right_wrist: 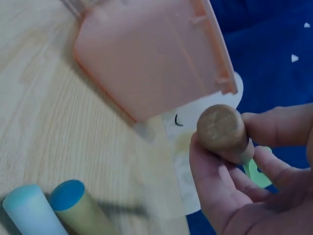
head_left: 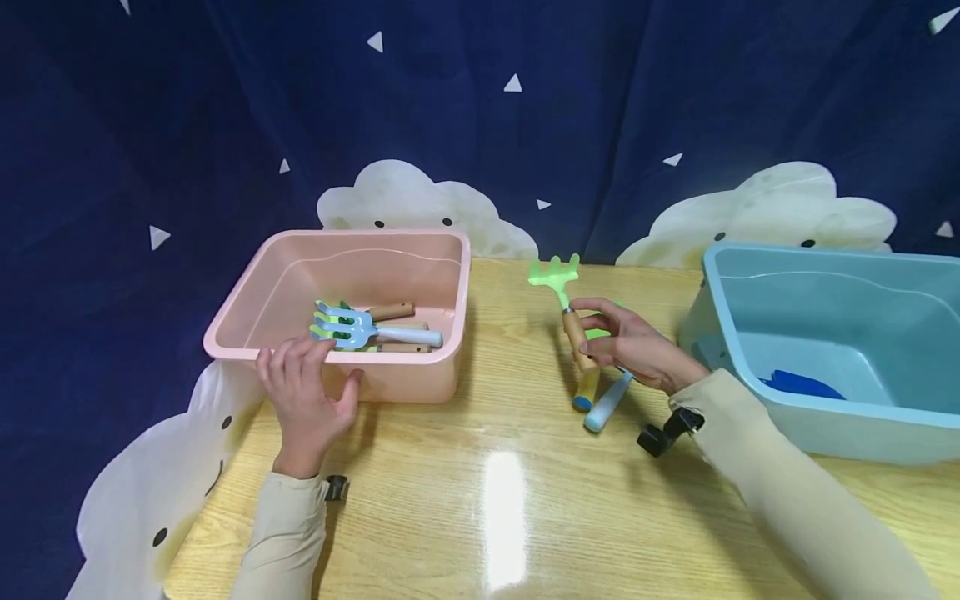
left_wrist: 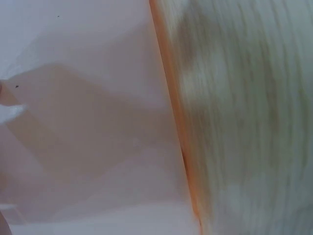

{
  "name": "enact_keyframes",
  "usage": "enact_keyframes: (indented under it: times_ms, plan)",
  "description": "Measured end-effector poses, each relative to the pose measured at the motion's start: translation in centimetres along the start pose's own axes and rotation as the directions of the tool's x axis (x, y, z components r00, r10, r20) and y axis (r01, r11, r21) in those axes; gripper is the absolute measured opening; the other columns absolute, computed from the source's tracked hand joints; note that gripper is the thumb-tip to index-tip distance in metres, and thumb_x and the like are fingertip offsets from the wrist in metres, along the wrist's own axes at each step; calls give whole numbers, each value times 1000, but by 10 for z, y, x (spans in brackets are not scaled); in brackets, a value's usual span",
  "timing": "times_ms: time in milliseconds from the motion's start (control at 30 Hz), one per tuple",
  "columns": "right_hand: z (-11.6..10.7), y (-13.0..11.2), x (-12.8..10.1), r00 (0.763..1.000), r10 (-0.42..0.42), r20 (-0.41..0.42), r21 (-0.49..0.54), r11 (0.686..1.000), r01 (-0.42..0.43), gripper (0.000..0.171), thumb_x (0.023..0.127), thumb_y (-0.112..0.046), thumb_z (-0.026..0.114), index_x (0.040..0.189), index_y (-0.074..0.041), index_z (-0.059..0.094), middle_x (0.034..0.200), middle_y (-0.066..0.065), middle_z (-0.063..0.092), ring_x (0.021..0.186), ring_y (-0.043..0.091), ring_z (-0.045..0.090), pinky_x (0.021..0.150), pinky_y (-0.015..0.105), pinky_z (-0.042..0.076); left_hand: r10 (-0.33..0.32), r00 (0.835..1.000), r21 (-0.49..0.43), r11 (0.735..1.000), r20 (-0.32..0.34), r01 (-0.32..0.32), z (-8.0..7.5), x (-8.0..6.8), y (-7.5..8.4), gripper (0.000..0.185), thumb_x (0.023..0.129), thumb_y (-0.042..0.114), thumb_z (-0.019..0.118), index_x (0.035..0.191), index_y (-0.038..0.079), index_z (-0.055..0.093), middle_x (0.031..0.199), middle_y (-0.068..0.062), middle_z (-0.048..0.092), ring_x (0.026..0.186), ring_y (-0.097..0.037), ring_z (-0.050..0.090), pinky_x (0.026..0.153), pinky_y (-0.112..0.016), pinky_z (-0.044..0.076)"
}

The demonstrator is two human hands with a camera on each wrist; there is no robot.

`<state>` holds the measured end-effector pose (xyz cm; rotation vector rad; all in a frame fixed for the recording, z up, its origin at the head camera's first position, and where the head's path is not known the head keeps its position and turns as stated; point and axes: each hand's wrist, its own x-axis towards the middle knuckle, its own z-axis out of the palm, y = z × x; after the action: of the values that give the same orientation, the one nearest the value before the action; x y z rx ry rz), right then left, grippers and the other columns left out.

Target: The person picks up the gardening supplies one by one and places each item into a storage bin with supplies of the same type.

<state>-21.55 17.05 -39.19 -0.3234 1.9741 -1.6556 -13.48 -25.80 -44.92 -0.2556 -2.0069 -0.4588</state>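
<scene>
Gripping the green rake (head_left: 556, 279), right hand (head_left: 633, 346) lifts.

My left hand (head_left: 306, 392) rests on the near rim of the pink bin (head_left: 262, 283), fingers over the edge and thumb against the front wall. Inside the bin lie small garden forks (head_left: 352, 327) with wooden and pale blue handles. My right hand (head_left: 637, 348) grips the wooden handle of a green rake (head_left: 557, 279), its head tilted up and away. Beneath that hand, two more handles (head_left: 597, 398) lie on the tabletop (head_left: 480, 500). A blue bin (head_left: 885, 408) stands to the right.
</scene>
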Motion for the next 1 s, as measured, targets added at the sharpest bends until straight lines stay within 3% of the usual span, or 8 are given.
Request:
enact_keyframes:
  times_ms: [133,333,600,767,1000]
  plan:
    - [6,-10,-10,999,-23,-25,-17,1000,22,67,93,2,53,153,-7,25,141,28,41,92,14,70,75,26,56,4,1000,-10,1000,0,-4,0,1,1,45,73,24,64,111,1,61,106,-19,58,110,-39,46,114,-56,16]
    - [16,-21,-25,997,-38,-71,-84,996,32,66,92,0,55,152,-11,30,141,26,42,101,24,66,80,30,57,-3,1000,-8,1000,6,3,-1,2,0,45,73,25,63,111,1,60,107,-20,58,111,-39,45,114,-57,15]
    - [22,-35,-41,996,-42,-83,-213,977,24,62,92,0,56,148,-17,37,140,22,47,100,23,64,81,31,57,1,1000,-5,1000,15,-1,-1,1,1,46,73,25,64,113,2,60,108,-20,58,112,-39,45,115,-57,15]
    - [24,-47,-52,996,-37,-82,-310,951,10,60,92,-4,60,145,-25,41,141,18,49,102,27,64,83,33,55,7,1000,0,1000,30,-7,0,0,1,46,73,25,64,113,2,60,108,-19,57,112,-38,45,115,-57,15]
    - [19,-66,-59,994,-84,-73,-449,893,42,60,92,-5,59,145,-27,41,140,14,52,102,25,65,82,35,51,13,1000,-4,1000,-1,-13,0,1,1,45,73,25,65,112,2,60,108,-19,58,111,-38,46,115,-55,15]
